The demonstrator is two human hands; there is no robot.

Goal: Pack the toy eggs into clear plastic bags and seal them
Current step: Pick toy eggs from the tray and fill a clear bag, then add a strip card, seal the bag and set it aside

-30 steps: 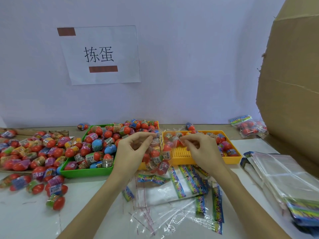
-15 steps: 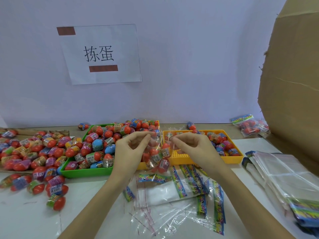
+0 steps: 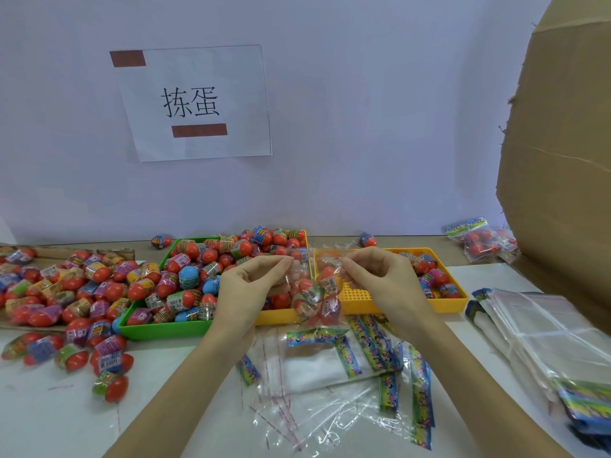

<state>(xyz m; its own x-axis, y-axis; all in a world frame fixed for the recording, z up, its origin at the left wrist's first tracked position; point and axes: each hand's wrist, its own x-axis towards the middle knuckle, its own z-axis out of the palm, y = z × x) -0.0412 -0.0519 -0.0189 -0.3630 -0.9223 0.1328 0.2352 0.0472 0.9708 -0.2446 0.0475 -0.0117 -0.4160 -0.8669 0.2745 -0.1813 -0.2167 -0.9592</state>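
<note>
Held up at the centre of the frame: a clear plastic bag [image 3: 317, 285] with several toy eggs [image 3: 325, 304] in its lower part, hanging above the near edge of the trays. Pinched at its top left corner by the left hand [image 3: 251, 285], thumb and forefinger curled together on the film, remaining fingers loosely bent below. Pinched at its top right corner by the right hand [image 3: 380, 279] in the same way, fingertips closed on the plastic, palm turned downward. Blurred at the mouth of the bag, so cannot tell whether sealed.

Left of centre, a green tray [image 3: 158, 328] heaped with loose eggs [image 3: 188, 276], mostly red with printed wraps, a few blue. Just beside it on the right, partly hidden behind the bag and hands, a yellow tray [image 3: 281, 317] also holding eggs. Further right, a second yellow tray [image 3: 453, 305] with a studded floor and a handful of eggs along its right side. At the far left, a wide spread of eggs [image 3: 66, 292] on the table [image 3: 49, 408], some spilling toward the lower left.

Below the hands, scattered empty bags [image 3: 330, 408] with colourful header strips. At the right edge, a stack of flat bags [image 3: 545, 332]. In the upper right, a packed bag [image 3: 479, 239] near a cardboard box [image 3: 562, 160]. In the upper left, a paper sign [image 3: 195, 100] on the wall.
</note>
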